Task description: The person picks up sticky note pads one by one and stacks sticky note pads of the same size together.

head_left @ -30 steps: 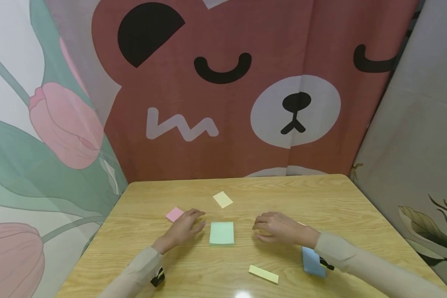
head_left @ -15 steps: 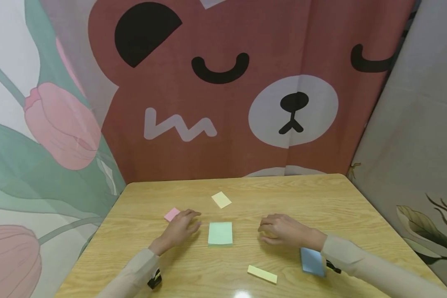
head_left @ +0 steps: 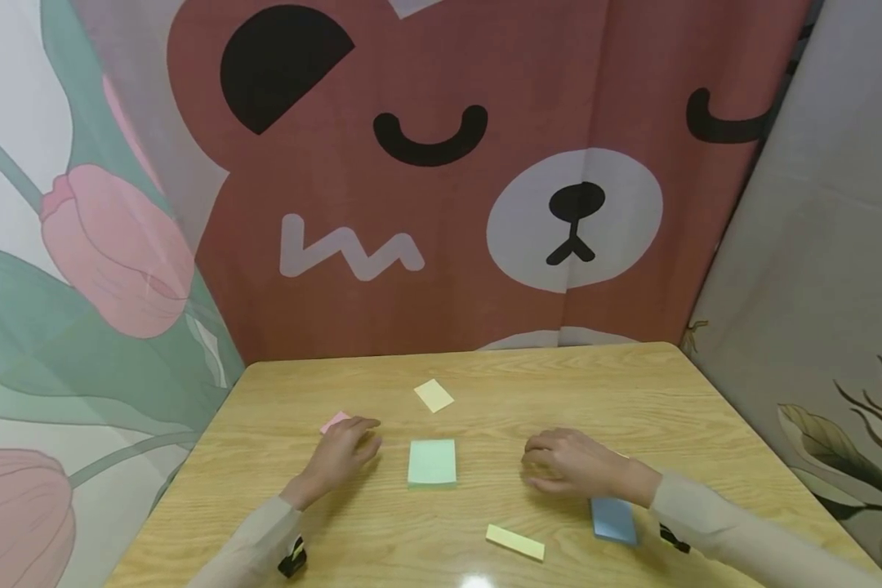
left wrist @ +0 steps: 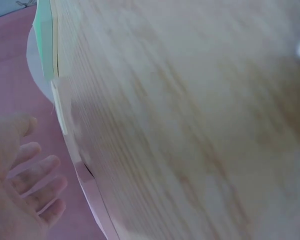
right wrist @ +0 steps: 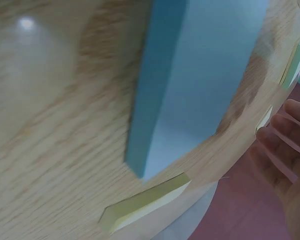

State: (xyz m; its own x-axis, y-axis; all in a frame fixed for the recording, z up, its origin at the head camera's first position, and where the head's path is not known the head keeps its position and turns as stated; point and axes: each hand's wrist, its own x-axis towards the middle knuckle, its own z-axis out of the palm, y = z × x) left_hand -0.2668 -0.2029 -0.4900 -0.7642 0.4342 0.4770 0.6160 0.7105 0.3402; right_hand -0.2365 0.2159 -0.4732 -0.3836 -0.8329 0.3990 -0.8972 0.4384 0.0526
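A light green sticky-note pad (head_left: 432,464) lies in the middle of the table between the two hands. My left hand (head_left: 338,451) hovers to its left with fingers spread and relaxed, partly covering a pink sticky-note pad (head_left: 335,420). In the left wrist view its fingers (left wrist: 40,180) hold nothing. To the right of the green pad, my right hand (head_left: 576,464) has loosely bent fingers, and the right wrist view shows nothing between them. A blue sticky-note pad (head_left: 613,521) lies under that forearm side, close to the wrist.
A pale yellow note pad (head_left: 434,395) lies farther back, turned at an angle. Nearer the front is a narrow yellow sticky-note strip pad (head_left: 515,542). Another yellow edge (head_left: 622,455) peeks out behind the right wrist. Printed curtains (head_left: 426,245) hang behind the wooden table (head_left: 559,384).
Both hands have drawn apart from the green pad, the left hand to the left, covering more of the pink pad, and the right hand to the right. The pads stay where they were.
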